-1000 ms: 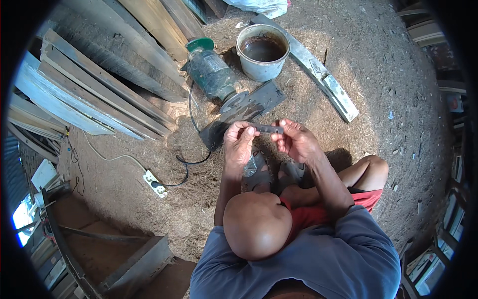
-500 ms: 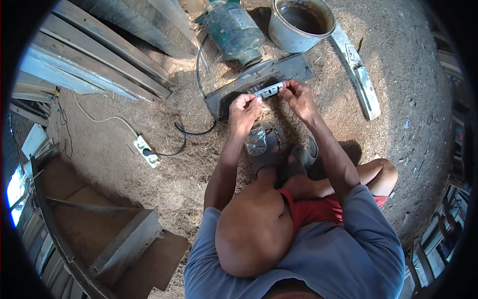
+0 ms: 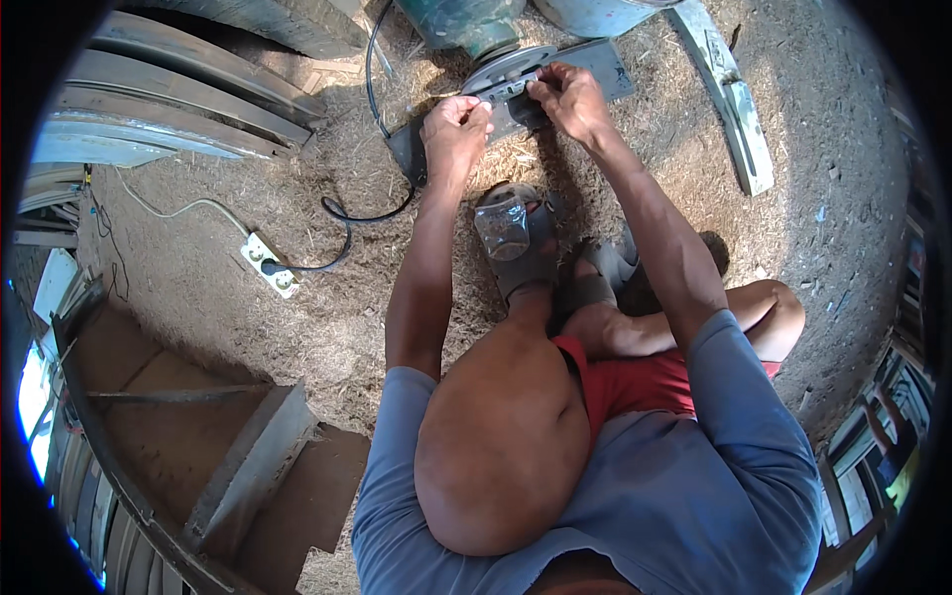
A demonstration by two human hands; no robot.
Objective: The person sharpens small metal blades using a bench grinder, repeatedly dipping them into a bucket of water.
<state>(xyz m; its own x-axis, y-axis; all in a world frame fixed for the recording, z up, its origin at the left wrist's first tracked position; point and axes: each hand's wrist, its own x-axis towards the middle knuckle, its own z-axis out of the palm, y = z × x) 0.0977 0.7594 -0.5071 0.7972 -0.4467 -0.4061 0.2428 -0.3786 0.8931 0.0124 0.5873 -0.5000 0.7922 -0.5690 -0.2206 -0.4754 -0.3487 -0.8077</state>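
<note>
Both my hands hold a small flat metal blade [image 3: 509, 89] by its ends, pressed against the round grey wheel [image 3: 506, 65] of a bench grinder. My left hand [image 3: 456, 129] pinches the blade's left end. My right hand [image 3: 565, 96] pinches the right end. The grinder's green motor body [image 3: 461, 20] sits just beyond the wheel on a dark metal base plate [image 3: 595, 64]. My knees and sandalled feet [image 3: 540, 258] are below my hands, with a small clear jar [image 3: 503, 226] by my foot.
A black cable [image 3: 362, 208] runs from the grinder to a white power strip [image 3: 268, 266] on the sawdust-covered ground. Grey planks [image 3: 188, 99] lie at the upper left. A long metal bar [image 3: 734, 99] lies at the upper right. A wooden frame [image 3: 248, 466] sits lower left.
My hands have carried the blade forward from in front of me onto the grinder wheel. The view has tilted so the grinder and bucket slide toward the top edge.
</note>
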